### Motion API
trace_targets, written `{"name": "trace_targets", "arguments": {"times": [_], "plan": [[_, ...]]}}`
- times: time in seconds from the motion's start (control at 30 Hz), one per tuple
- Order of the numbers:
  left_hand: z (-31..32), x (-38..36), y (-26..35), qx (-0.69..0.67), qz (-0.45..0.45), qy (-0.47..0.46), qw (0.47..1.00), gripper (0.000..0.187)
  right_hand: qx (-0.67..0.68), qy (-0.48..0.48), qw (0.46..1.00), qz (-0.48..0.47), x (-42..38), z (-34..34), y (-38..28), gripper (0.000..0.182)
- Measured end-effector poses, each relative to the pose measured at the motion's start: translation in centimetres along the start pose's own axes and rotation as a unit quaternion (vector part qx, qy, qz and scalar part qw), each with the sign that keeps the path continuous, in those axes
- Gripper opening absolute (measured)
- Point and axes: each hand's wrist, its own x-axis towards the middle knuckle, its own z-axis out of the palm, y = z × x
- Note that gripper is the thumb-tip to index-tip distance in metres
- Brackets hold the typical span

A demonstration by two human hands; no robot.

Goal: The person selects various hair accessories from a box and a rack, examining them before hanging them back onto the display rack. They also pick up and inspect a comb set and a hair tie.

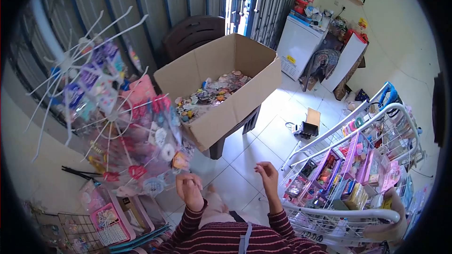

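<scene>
My left hand [190,192] is raised in front of me, its fingers loosely curled and nothing visible in them. It is nearest to the hanging rack's clear plastic packets, just beyond it to the left. My right hand [268,177] hovers over the floor tiles, fingers bent and thumb apart, holding nothing that I can see. Ahead of both hands, a large open cardboard box [235,115] rests on a dark stool [217,148]. Many small colourful pieces [214,93] cover its bottom; their kind is too small to tell. Neither hand touches the box.
A white wire rack [111,116] hung with packets stands left. On the right is a white metal shelf [367,214] with pink baskets [351,160] of small goods. A brown plastic chair [190,35] stands behind the box, and a white freezer [297,44] farther back. A pink basket [106,230] lies lower left.
</scene>
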Motion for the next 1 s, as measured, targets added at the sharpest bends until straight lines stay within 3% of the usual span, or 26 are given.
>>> {"name": "trace_targets", "arguments": {"times": [0.07,0.2,0.4,0.47,0.53,0.57,0.6,0.67,0.73,0.77,0.83,0.87,0.9,0.93,1.0], "plan": [[0.8,1.7,-2.6,-0.032,-0.051,0.013,0.998,0.016,0.015,0.075,0.997,0.011,0.9,-1.7,0.6,0.011],[2.3,6.4,-7.2,-0.052,-0.038,0.023,0.998,0.017,0.030,0.119,0.992,0.042,3.8,-2.6,2.6,0.008],[4.5,16.0,-11.6,-0.058,-0.006,0.115,0.992,0.011,0.035,0.053,0.997,0.037,13.9,0.7,2.0,0.010],[4.7,19.5,-12.7,0.011,-0.054,0.093,0.994,0.010,-0.011,0.024,0.998,-0.050,18.6,2.1,0.1,0.009],[4.1,22.7,-14.3,0.084,-0.069,0.113,0.988,0.011,-0.147,0.031,0.975,-0.163,23.4,3.0,-0.8,0.007],[2.7,24.1,-15.7,0.283,-0.027,0.050,0.958,0.013,-0.186,0.028,0.958,-0.218,25.5,3.7,-2.2,0.008],[1.8,25.1,-16.4,0.472,0.007,-0.019,0.881,0.014,-0.190,0.017,0.952,-0.239,27.4,4.5,-3.3,0.008],[2.1,27.1,-15.9,0.521,-0.022,-0.012,0.853,0.017,-0.178,-0.047,0.948,-0.259,31.1,6.3,-5.5,0.012],[2.1,28.9,-16.2,0.627,-0.072,-0.018,0.776,0.020,-0.184,-0.105,0.947,-0.239,35.2,8.2,-6.5,0.012],[2.1,29.7,-16.6,0.633,-0.076,-0.004,0.771,0.020,-0.213,-0.175,0.925,-0.260,37.3,9.4,-6.6,0.012],[1.7,30.9,-18.2,0.642,-0.225,-0.009,0.733,0.021,-0.233,-0.267,0.893,-0.278,41.1,12.0,-6.5,0.012],[0.2,31.6,-19.8,0.645,-0.230,0.011,0.729,0.021,-0.301,-0.344,0.836,-0.302,43.1,13.5,-6.3,0.012],[-2.3,32.1,-22.5,0.660,-0.227,-0.052,0.714,0.021,-0.364,-0.416,0.767,-0.327,44.8,14.9,-5.8,0.013],[-4.5,32.4,-25.0,0.672,-0.223,-0.114,0.697,0.021,-0.355,-0.433,0.759,-0.332,46.5,16.3,-4.7,0.013],[-7.0,31.8,-29.1,0.665,-0.269,-0.077,0.693,0.020,-0.504,-0.538,0.603,-0.304,49.6,19.3,-1.6,0.016]]}}
